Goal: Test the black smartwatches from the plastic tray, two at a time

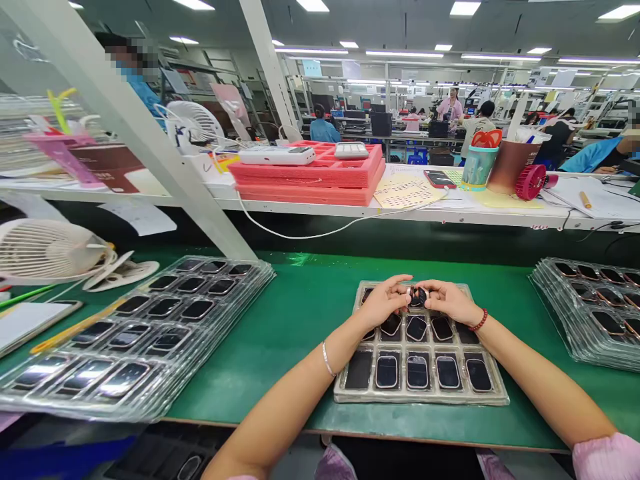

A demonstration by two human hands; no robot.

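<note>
Over the far row of a clear plastic tray, my left hand and my right hand meet with fingertips pinched on a small dark watch piece. Its exact shape is partly covered by my fingers. Below them, the tray's pockets hold dark rectangular watch screens with rounded, light metallic rims, such as one watch screen in the near row. The near-left pocket shows only a dark liner. My wrists partly cover the tray's sides.
Stacked trays of watch screens stand at left and right on the green mat. A white fan lies far left. A shelf behind carries red foam trays, a phone and cups. A slanted post rises at left.
</note>
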